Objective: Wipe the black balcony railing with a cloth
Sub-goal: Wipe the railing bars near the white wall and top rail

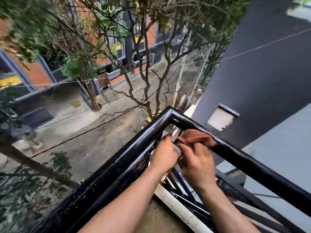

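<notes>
black paint on the railing (134, 145) is seen glossy and wet-looking along the left run up to the corner, so that stretch is judged to be wiped already. the right run and the lower bars (232, 187) are judged to be left. a reddish-brown cloth (198, 137) is bunched against the inner side of the right run, just past the corner. it is gripped by the right hand (196, 163), whose fingers are reached up into it from below. the left hand (164, 153) is held just beside, fingers curled toward the cloth; whether an edge is pinched cannot be told through the blur. both forearms are stretched forward inside the railing.
</notes>
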A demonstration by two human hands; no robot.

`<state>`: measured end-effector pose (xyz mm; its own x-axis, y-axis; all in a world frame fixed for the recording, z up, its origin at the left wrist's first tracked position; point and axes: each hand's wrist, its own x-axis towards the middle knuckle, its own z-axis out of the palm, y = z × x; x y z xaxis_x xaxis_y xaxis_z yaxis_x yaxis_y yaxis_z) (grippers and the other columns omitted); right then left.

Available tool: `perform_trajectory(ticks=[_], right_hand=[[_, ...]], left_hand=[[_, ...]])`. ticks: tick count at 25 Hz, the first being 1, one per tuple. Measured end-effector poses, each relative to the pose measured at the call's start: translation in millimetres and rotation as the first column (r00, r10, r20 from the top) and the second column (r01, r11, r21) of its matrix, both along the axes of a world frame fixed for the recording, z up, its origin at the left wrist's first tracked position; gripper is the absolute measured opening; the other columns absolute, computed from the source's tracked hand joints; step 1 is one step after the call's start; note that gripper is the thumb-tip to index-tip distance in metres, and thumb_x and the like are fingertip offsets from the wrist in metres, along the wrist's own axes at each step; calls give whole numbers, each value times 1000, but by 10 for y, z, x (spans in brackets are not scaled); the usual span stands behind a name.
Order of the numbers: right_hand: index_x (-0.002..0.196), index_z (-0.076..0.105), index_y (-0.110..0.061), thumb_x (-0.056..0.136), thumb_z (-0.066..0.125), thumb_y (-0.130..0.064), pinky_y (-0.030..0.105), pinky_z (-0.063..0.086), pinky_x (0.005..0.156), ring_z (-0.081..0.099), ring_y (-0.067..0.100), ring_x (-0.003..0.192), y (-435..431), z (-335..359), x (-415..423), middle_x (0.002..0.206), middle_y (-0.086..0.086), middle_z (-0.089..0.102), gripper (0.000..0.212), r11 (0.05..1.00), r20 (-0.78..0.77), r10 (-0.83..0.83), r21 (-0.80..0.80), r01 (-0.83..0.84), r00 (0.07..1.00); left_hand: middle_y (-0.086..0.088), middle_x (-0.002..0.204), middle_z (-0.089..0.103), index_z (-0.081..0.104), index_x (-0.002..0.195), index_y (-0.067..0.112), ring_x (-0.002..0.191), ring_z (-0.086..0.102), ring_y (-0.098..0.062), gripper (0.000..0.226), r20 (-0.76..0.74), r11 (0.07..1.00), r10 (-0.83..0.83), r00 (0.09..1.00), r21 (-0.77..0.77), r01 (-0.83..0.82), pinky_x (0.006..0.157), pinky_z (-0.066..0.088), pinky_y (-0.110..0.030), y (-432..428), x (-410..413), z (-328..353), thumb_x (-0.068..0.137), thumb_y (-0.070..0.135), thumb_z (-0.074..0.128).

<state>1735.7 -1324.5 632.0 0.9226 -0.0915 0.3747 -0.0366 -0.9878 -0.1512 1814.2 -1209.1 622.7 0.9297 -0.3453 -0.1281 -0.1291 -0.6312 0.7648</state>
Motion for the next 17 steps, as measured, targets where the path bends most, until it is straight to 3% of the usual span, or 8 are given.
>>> perform_trajectory(ticks=[3,5,8,10,12,15,17], right_hand=[[146,45,-31,80,68,-22,43,50,93,57,36,114,322,-273,502,128,9,58,71,981,-316,5,186,57,949],[154,34,-32,81,65,-24,42,48,97,55,33,120,345,-426,476,134,8,57,80,987,-348,2,150,54,937],[158,20,-34,90,54,-30,41,50,83,58,35,112,307,-455,455,135,9,54,77,992,-447,-39,88,88,893],[149,25,-33,97,44,-40,39,53,75,63,34,104,403,-373,710,126,8,60,56,962,-476,-98,181,207,874],[141,31,-34,94,45,-46,38,53,71,65,33,99,430,-296,829,115,6,64,50,973,-498,-57,168,160,865],[145,38,-46,90,56,-47,37,52,71,65,30,96,89,-245,345,117,1,64,58,1000,-443,-11,9,17,897],[134,53,-49,84,63,-36,35,55,71,64,26,86,-275,-213,-137,109,-6,70,53,980,-310,-177,31,196,934]], left_hand=[[-9,105,74,63,115,21,96,69,-33,27,-51,992,129,990,12,-129,77,55,-41,101,127,-207,92,28,51],[-6,101,75,66,112,23,94,69,-31,26,-56,988,153,987,23,-152,75,56,-40,165,121,-292,90,24,52],[0,102,77,69,114,29,96,71,-27,35,-37,964,264,964,-21,-265,75,57,-37,202,35,-273,84,24,51],[-6,110,75,70,117,23,102,69,-31,40,-7,927,368,930,-81,-367,79,56,-38,202,10,-240,85,25,46],[-10,117,73,70,118,18,108,67,-34,52,5,900,422,906,-119,-419,87,55,-39,257,21,-216,80,33,38],[-2,112,75,69,120,23,104,70,-26,50,68,949,284,957,-160,-270,86,57,-37,287,-11,-267,80,28,39],[2,113,75,67,124,23,102,70,-18,48,134,978,138,981,-173,-114,91,57,-34,220,-112,-298,83,20,42]])
